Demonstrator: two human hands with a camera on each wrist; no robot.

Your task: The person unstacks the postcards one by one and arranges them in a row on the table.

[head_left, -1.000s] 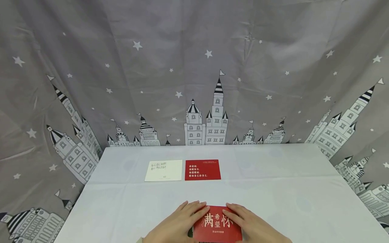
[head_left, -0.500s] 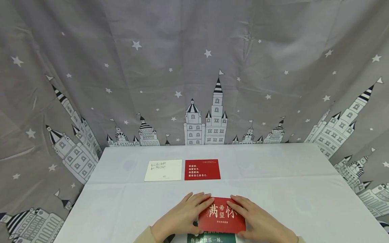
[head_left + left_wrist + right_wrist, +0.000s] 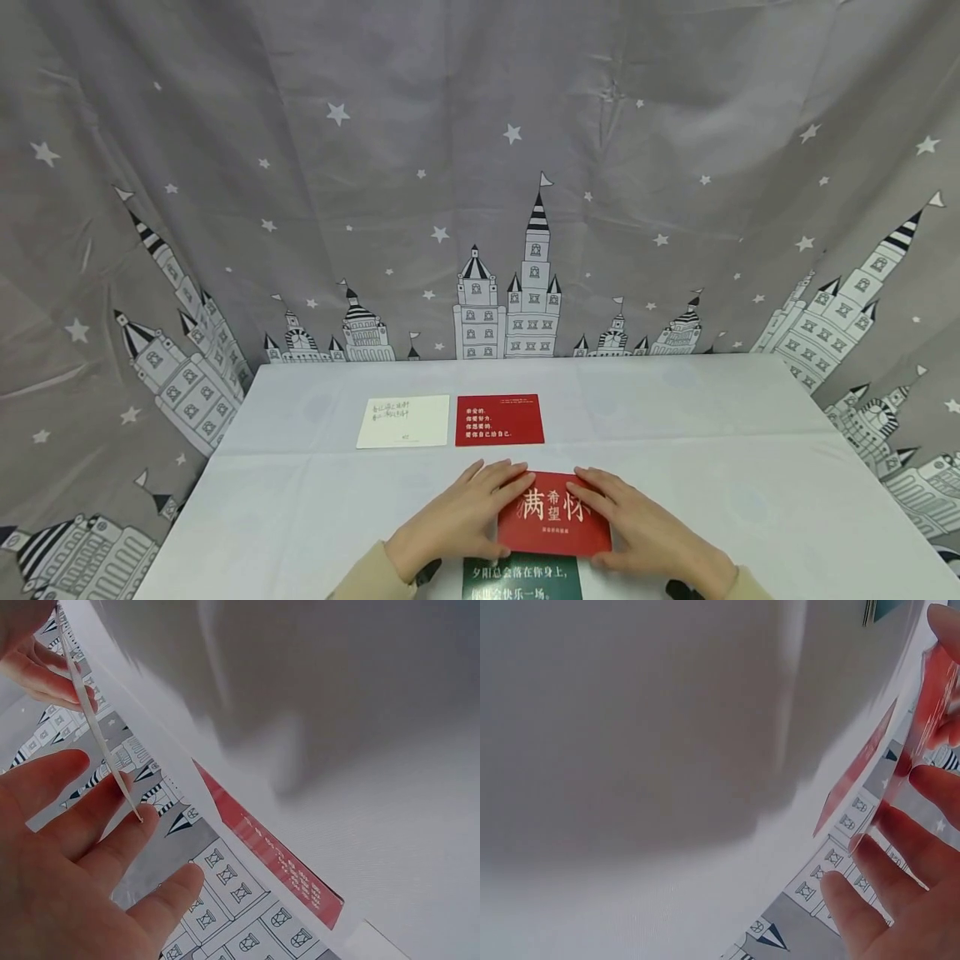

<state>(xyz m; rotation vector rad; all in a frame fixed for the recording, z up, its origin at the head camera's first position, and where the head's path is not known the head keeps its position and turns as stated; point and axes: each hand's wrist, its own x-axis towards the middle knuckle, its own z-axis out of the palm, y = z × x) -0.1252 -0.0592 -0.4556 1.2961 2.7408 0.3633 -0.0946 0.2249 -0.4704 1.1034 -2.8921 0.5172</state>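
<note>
A red card [image 3: 553,527] with large white characters is held between both hands, raised off the table. My left hand [image 3: 472,512] grips its left edge, fingers over the top corner and thumb at the lower corner. On the other side my right hand [image 3: 637,525] holds the right edge in the same way. Below the card, a green card [image 3: 522,577] with white writing lies partly covered by it. Seen edge-on in the left wrist view, the held card [image 3: 97,727] touches the fingertips. The right wrist view shows the red card [image 3: 928,701] between thumb and fingers.
Farther back on the white table [image 3: 712,467] lie a cream card [image 3: 405,422] with handwriting and, to its right, another red card [image 3: 500,419] with white text. A grey curtain [image 3: 645,167] with stars and castles hangs behind the table.
Both hands have moved away from the body and slightly right with the red card. The green card beneath has come into view. The two far cards lie as before.
</note>
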